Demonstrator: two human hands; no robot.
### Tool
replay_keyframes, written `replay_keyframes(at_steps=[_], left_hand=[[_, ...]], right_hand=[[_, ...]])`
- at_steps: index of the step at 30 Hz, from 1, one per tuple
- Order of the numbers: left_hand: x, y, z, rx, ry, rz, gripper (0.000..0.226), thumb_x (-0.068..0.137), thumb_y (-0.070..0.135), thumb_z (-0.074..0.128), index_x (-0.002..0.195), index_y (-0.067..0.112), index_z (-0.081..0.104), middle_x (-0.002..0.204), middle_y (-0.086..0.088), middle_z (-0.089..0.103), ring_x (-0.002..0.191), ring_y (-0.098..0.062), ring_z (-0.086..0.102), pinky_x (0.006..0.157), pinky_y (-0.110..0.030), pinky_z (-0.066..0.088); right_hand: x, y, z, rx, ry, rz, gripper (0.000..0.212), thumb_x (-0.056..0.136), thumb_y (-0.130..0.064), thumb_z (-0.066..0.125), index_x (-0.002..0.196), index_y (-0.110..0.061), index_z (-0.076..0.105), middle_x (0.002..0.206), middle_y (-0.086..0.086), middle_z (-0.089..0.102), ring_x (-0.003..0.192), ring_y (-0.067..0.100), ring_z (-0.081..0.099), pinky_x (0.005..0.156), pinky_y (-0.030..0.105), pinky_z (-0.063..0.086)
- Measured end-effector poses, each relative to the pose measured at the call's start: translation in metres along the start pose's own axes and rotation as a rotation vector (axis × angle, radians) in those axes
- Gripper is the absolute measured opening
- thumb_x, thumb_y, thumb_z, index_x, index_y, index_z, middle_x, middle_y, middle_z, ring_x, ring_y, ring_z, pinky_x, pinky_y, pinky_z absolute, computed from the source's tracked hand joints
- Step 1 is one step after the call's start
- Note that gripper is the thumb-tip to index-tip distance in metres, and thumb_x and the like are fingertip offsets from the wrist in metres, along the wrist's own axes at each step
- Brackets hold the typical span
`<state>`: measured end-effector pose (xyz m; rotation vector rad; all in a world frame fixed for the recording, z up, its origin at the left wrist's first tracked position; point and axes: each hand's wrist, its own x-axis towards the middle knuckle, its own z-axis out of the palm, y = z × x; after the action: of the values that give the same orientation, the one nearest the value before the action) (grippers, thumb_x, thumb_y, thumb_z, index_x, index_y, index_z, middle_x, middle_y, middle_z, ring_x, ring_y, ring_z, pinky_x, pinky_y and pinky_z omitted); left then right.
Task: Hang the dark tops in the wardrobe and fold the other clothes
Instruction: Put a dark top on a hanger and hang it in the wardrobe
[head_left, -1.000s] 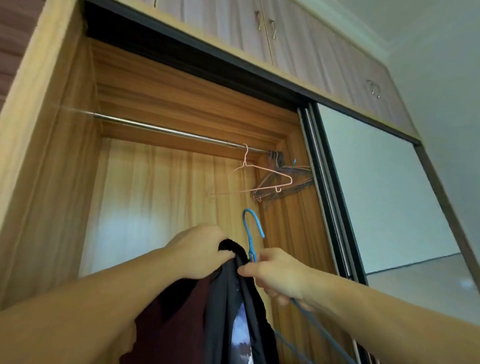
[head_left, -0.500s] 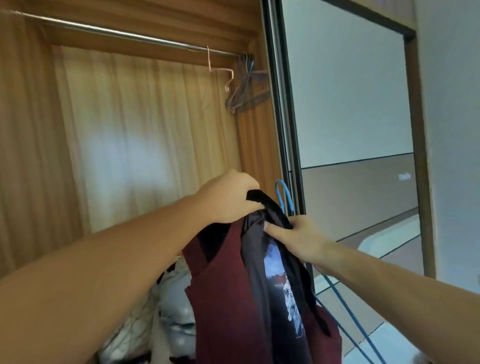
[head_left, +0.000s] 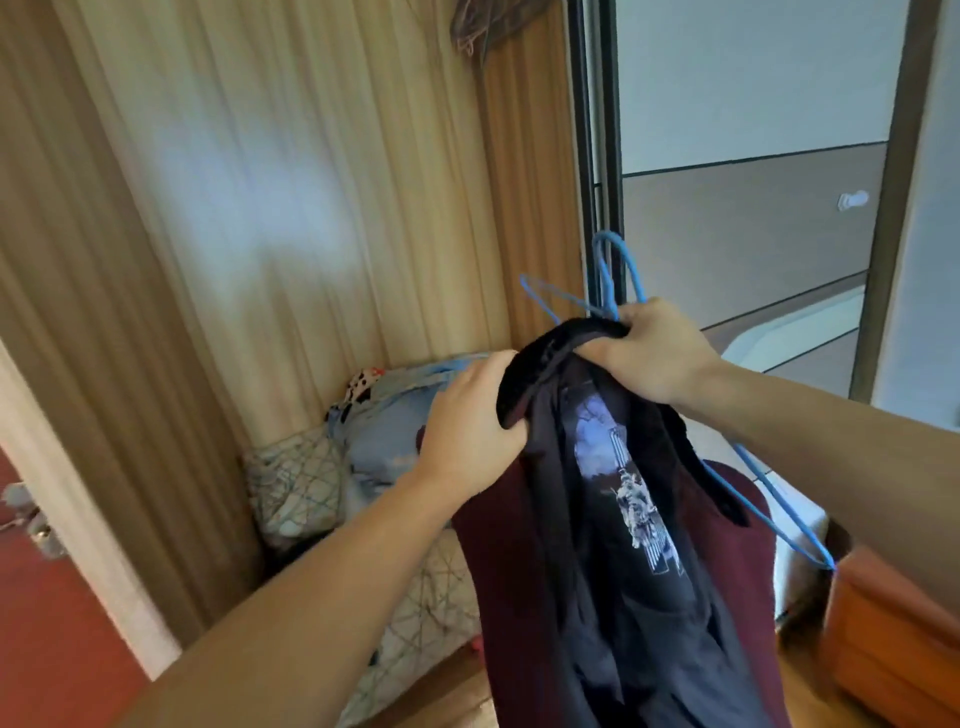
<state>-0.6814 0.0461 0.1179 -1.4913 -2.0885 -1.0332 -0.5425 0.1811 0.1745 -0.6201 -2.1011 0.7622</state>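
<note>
Black top (head_left: 613, 499) with pale print held up before open wardrobe (head_left: 311, 208). Left hand (head_left: 467, 431) grips neckline; right hand (head_left: 654, 353) clutches collar plus blue hanger (head_left: 618, 270). Maroon top (head_left: 498, 582) hangs alongside.

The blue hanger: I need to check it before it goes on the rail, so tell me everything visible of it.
The blue hanger is thin wire with what looks like a blue coating. Its hook rises above the right hand, which grips its neck together with the dark top's collar. One shoulder end pokes out to the left above the collar; another arm runs down to the right, outside the fabric. The left hand grips the collar.
</note>
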Motion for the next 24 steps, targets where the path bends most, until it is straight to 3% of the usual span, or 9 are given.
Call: replay_keyframes(at_steps=[2,4,7,10,13,15,18,21,24], left_hand=[[-0.02,-0.004,0.012,0.068,0.048,-0.141,0.078,0.07,0.032,0.071,0.14,0.034,0.036,0.138,0.004,0.044,0.127,-0.021,0.042,0.104,-0.041,0.037],[-0.033,-0.008,0.017,-0.053,0.064,-0.313,0.087,0.068,0.03,0.071,0.144,0.04,0.027,0.145,0.005,0.032,0.13,-0.019,0.038,0.108,-0.04,0.035],[-0.036,-0.008,0.017,-0.38,-0.033,-0.419,0.06,0.085,0.02,0.069,0.138,0.033,0.046,0.126,0.009,0.056,0.115,-0.014,0.056,0.093,-0.027,0.044],[-0.027,0.002,0.006,-0.663,-0.084,-0.496,0.015,0.088,0.02,0.07,0.102,0.026,0.073,0.1,0.002,0.074,0.097,-0.021,0.07,0.088,-0.035,0.054],[-0.011,0.02,-0.014,-0.884,-0.212,-0.502,0.006,0.084,0.029,0.074,0.081,0.031,0.08,0.092,-0.001,0.077,0.085,-0.02,0.074,0.071,-0.029,0.058],[0.003,0.034,-0.023,-0.919,-0.305,-0.474,0.015,0.076,0.035,0.078,0.087,0.026,0.08,0.097,-0.004,0.076,0.089,-0.022,0.074,0.072,-0.03,0.058],[0.021,0.059,-0.023,-0.909,-0.405,-0.479,0.046,0.064,0.04,0.083,0.1,0.013,0.077,0.106,-0.012,0.074,0.098,-0.03,0.071,0.089,-0.041,0.054],[0.026,0.071,-0.012,-0.877,-0.428,-0.494,0.045,0.065,0.035,0.082,0.102,0.011,0.076,0.102,-0.012,0.075,0.093,-0.029,0.072,0.084,-0.038,0.055],[0.016,0.076,0.012,-0.836,-0.457,-0.553,0.038,0.071,0.029,0.079,0.103,0.008,0.075,0.1,-0.012,0.075,0.092,-0.029,0.072,0.085,-0.039,0.056]], right_hand=[[0.0,-0.002,-0.008,-0.002,0.031,0.005,0.028,0.08,-0.028,0.069,0.064,-0.007,0.061,0.049,-0.004,0.05,0.044,0.008,0.046,0.041,0.018,0.036],[-0.002,-0.002,-0.018,0.006,0.048,-0.007,0.028,0.081,-0.024,0.068,0.059,-0.011,0.056,0.038,-0.009,0.045,0.034,0.003,0.043,0.034,0.013,0.031],[-0.007,0.002,-0.033,0.009,0.084,-0.043,0.027,0.082,-0.024,0.069,0.062,-0.009,0.059,0.043,-0.008,0.045,0.035,0.002,0.041,0.035,0.01,0.029],[-0.015,0.018,-0.048,-0.018,0.116,0.002,0.032,0.08,-0.033,0.072,0.063,-0.01,0.06,0.05,-0.003,0.044,0.036,0.003,0.039,0.036,0.012,0.03],[-0.029,0.042,-0.057,-0.023,0.123,0.144,0.036,0.078,-0.045,0.073,0.07,-0.011,0.066,0.058,0.002,0.057,0.051,0.011,0.05,0.048,0.024,0.039],[-0.041,0.058,-0.054,-0.065,0.124,0.198,0.044,0.078,-0.052,0.071,0.067,-0.01,0.063,0.059,0.004,0.056,0.058,0.02,0.053,0.052,0.029,0.038],[-0.062,0.077,-0.042,-0.066,0.065,0.243,0.048,0.079,-0.052,0.07,0.061,-0.01,0.058,0.051,0.0,0.048,0.052,0.019,0.047,0.048,0.028,0.034],[-0.087,0.095,-0.033,0.078,-0.034,0.333,0.043,0.073,-0.046,0.076,0.062,-0.009,0.058,0.051,-0.001,0.046,0.049,0.015,0.042,0.048,0.025,0.033],[-0.129,0.119,-0.025,0.238,0.071,0.384,0.041,0.073,-0.049,0.078,0.073,-0.012,0.059,0.059,-0.002,0.051,0.05,0.011,0.044,0.05,0.017,0.034]])
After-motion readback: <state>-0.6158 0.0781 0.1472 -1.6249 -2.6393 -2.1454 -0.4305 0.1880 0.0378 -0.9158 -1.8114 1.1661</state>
